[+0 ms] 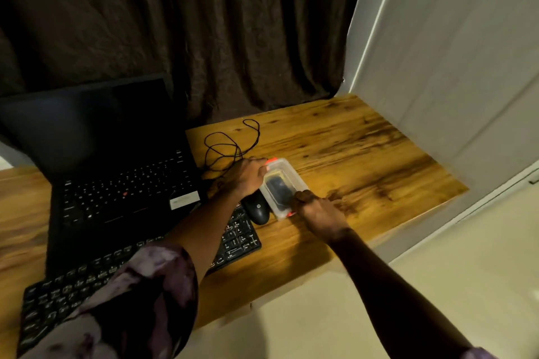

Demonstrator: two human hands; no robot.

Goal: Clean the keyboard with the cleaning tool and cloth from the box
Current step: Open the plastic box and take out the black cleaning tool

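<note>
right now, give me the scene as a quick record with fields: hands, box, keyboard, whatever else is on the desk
box: clear, orange clasps at both ends, on the desk
contents: dark item, kind unclear
left hand: grips the box's far end
right hand: grips the box's near end
keyboard: black, partly under the left arm
mouse: black, beside the box
laptop: open, screen dark
cable: looped behind the box
</note>
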